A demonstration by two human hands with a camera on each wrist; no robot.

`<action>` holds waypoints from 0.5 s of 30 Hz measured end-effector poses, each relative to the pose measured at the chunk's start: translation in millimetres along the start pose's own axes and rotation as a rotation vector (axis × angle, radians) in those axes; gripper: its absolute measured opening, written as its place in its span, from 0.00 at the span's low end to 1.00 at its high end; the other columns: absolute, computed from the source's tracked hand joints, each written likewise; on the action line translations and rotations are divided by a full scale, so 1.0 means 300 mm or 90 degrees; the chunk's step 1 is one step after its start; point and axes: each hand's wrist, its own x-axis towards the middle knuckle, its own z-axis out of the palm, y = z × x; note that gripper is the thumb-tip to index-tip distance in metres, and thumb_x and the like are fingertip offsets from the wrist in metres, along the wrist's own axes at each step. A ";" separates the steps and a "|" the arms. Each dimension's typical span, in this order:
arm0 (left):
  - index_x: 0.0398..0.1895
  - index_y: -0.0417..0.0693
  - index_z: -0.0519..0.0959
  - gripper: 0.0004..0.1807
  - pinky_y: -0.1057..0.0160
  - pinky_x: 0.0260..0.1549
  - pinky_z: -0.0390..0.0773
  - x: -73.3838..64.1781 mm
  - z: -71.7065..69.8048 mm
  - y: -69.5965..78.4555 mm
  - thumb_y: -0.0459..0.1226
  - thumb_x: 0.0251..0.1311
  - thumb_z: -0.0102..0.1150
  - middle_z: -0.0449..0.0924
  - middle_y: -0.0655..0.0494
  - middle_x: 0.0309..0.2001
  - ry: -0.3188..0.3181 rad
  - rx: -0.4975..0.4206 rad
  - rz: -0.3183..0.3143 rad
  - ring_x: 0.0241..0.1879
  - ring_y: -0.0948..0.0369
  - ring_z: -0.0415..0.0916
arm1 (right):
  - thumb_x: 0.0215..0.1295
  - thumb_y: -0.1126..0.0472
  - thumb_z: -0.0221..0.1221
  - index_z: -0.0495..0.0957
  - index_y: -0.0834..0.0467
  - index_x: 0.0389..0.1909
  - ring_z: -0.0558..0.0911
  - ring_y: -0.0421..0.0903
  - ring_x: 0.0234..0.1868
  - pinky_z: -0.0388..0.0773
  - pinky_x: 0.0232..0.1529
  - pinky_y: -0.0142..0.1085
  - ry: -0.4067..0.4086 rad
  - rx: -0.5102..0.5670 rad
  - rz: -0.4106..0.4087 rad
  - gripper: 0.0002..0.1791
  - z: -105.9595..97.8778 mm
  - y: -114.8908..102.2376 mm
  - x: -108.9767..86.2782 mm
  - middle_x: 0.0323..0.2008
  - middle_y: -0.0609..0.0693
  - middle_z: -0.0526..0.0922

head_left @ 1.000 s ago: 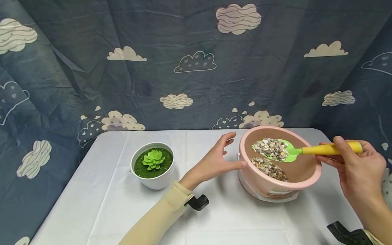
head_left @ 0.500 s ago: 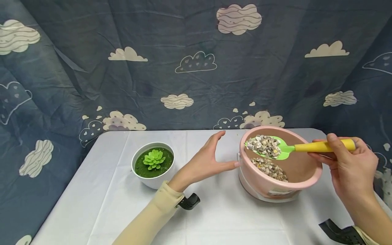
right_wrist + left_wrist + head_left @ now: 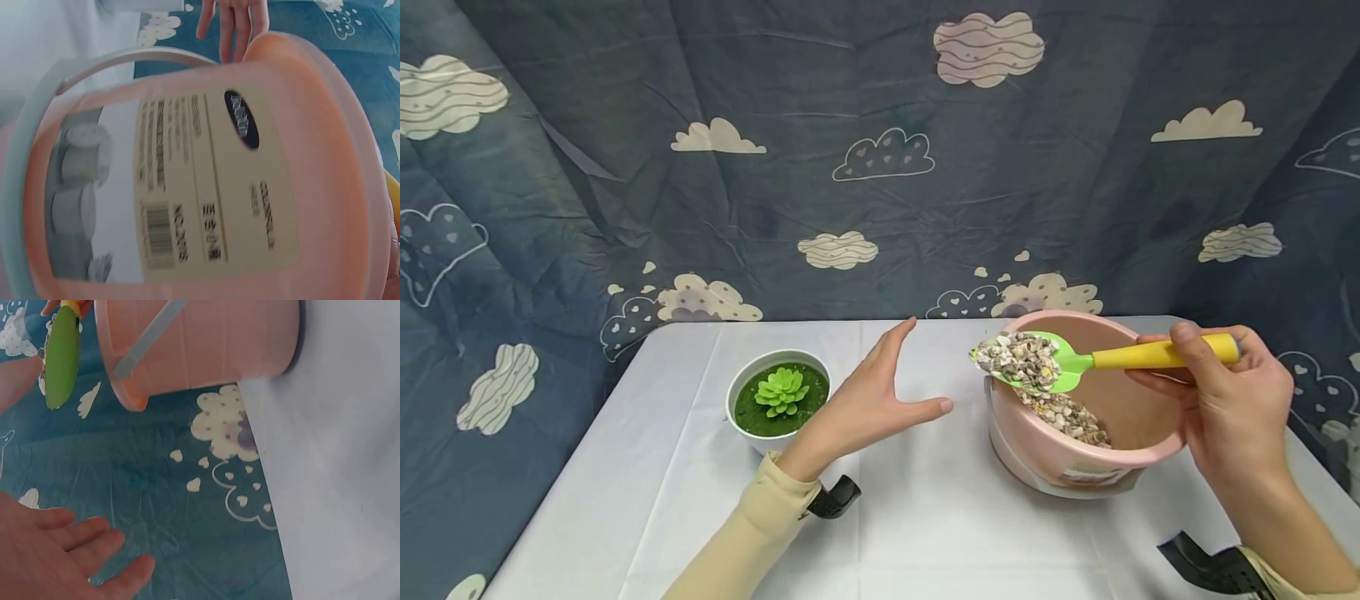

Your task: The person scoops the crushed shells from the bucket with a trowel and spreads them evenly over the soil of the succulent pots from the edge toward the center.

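My right hand [image 3: 1236,404] grips the yellow handle of a small green-bladed garden trowel [image 3: 1131,358]. A heap of small mixed pebbles [image 3: 1018,358] lies on its blade, which is over the left part of a pink bucket's rim. Inside the pink bucket [image 3: 1075,467] are more pebbles [image 3: 1071,421]. My left hand [image 3: 857,408] hovers between bucket and plant pot, thumb and fingers spread, holding nothing. The left wrist view shows the trowel [image 3: 62,359] blade side-on beside the bucket [image 3: 206,344]. In the right wrist view the bucket's label [image 3: 219,187] fills the middle.
A white pot [image 3: 741,425] with dark green filling and a bright green succulent [image 3: 781,392] stands left of my left hand. A white cloth [image 3: 917,517] covers the table. Behind it hangs a dark blue curtain [image 3: 887,208] with cloud prints.
The loaded trowel has moved left from above the bucket's middle to its left rim, with my right hand. My left hand has drawn left, away from the bucket, toward the plant pot.
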 end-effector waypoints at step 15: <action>0.79 0.64 0.46 0.55 0.49 0.66 0.60 -0.086 -0.105 -0.043 0.62 0.52 0.65 0.48 0.66 0.75 0.055 0.061 -0.009 0.73 0.62 0.50 | 0.65 0.76 0.58 0.67 0.69 0.46 0.86 0.56 0.42 0.80 0.30 0.47 -0.045 0.044 0.009 0.12 0.091 0.028 -0.025 0.43 0.61 0.80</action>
